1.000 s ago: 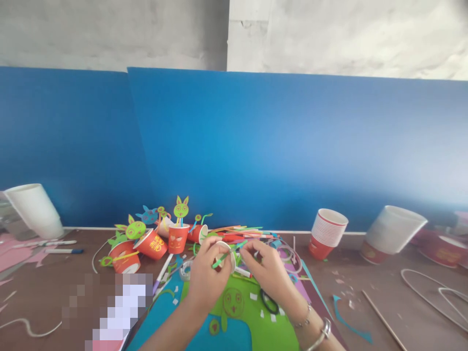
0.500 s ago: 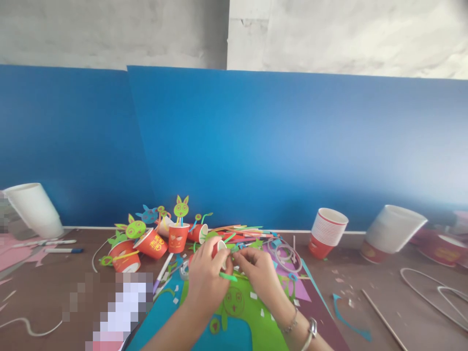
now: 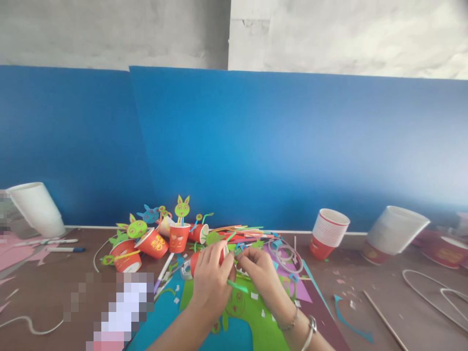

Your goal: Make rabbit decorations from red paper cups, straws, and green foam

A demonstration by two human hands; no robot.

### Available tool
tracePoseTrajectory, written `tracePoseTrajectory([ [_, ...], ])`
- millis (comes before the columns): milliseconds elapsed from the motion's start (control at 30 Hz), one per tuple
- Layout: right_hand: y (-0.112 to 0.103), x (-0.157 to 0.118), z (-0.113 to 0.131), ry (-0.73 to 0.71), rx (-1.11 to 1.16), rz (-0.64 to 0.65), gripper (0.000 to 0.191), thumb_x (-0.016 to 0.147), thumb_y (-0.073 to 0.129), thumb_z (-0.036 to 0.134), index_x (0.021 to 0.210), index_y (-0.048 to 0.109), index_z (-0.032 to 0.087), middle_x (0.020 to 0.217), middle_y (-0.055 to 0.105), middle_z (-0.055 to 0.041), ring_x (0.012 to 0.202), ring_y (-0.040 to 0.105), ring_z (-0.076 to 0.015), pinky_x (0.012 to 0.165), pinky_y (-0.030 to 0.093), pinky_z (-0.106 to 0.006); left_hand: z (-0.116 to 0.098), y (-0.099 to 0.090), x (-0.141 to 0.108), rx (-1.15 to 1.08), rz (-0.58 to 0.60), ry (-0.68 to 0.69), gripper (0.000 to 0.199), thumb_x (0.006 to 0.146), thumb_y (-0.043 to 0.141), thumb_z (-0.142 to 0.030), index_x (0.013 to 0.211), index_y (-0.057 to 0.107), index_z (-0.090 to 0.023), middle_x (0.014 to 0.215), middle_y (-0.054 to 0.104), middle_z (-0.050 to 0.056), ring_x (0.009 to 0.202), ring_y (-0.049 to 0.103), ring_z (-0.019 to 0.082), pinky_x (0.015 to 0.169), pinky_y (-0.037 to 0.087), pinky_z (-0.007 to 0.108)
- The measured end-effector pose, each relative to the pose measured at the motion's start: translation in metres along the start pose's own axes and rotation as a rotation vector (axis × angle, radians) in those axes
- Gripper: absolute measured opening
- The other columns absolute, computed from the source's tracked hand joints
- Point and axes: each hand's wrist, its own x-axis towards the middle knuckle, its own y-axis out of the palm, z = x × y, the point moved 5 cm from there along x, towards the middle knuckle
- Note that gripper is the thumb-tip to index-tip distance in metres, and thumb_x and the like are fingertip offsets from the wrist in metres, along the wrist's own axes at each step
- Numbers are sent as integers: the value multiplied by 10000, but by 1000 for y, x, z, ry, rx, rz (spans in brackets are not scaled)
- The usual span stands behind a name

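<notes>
My left hand (image 3: 212,279) is wrapped round a red paper cup (image 3: 195,263), tipped so its white mouth faces right. A green straw (image 3: 238,286) sticks out below the fingers, and another green straw end (image 3: 231,237) shows above the cup. Close to the cup's mouth, my right hand (image 3: 258,267) is closed in a pinch. What lies between its fingertips is too small to make out. Beneath both hands lies green paper (image 3: 265,329) over a blue sheet (image 3: 161,324), with a cut-out animal face (image 3: 235,306) drawn in red lines, partly hidden by my left hand.
Red cups with straws and paper animal faces (image 3: 182,208) stand at the left, near a tape roll (image 3: 185,269) and a marker (image 3: 163,273). Loose straws (image 3: 241,233) lie behind my hands. A cup stack (image 3: 329,234) and a wooden stick (image 3: 383,319) are at the right.
My left hand has shifted slightly right with the cup, and more of the cup's red side shows. The lower green straw has swung a little downward and right. My right hand stays pinched near the mouth.
</notes>
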Motion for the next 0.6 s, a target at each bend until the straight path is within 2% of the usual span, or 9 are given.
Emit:
tracePoseTrajectory([
  [167,1,0,1,-1,5,32,120,633,520,242,532,518,178,504,505,29,497,413,-113,491,321,-239,2,1,-1,-40,24,-50,195,799,525,-86,895,634,-217,1087,587,93,953,562,259,779,453,381],
  [267,0,0,5,-46,-51,53,130,663,509,237,546,504,181,511,479,37,509,402,-110,499,315,-235,8,3,1,-174,65,-154,179,785,533,-99,862,634,-225,1081,592,78,928,578,238,764,452,351],
  [367,-4,2,6,-88,-191,52,131,670,492,208,542,469,190,501,440,50,501,382,-105,486,291,-227,20,10,5,-435,156,-362,106,763,557,-149,800,626,-220,1035,607,61,906,596,216,750,460,315],
  [467,-15,6,7,-97,-389,6,142,685,493,195,547,461,195,500,454,48,489,392,-107,482,284,-224,33,15,9,-655,205,-587,24,712,609,-194,732,620,-201,981,640,59,942,603,234,820,446,333],
  [533,-25,9,9,-111,-526,-47,139,711,492,194,572,493,196,514,497,39,487,414,-113,487,288,-227,40,17,10,-777,257,-739,56,690,634,-231,725,624,-189,882,668,53,877,623,237,797,447,333],
  [600,-36,12,12,-114,-699,-103,193,765,476,219,579,524,200,520,532,22,492,447,-130,491,284,-237,43,21,7,-911,337,-896,146,687,651,-299,773,636,-182,755,673,36,759,637,228,704,457,315],
])
